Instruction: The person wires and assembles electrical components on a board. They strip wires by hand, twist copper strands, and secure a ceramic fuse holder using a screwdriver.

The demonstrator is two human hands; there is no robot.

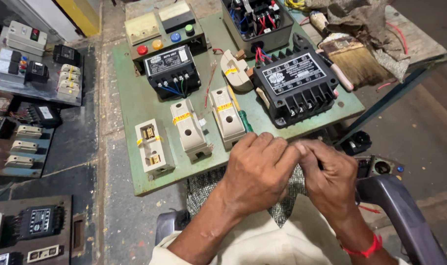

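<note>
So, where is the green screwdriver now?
In the head view, the screwdriver lies on the green board, right of the cream fuse holder, just above the left hand.

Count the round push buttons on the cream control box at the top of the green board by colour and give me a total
Buttons on the cream control box, which sits on the green board:
Red button: 1
Orange button: 1
Blue button: 1
Green button: 1
Total: 4
</note>
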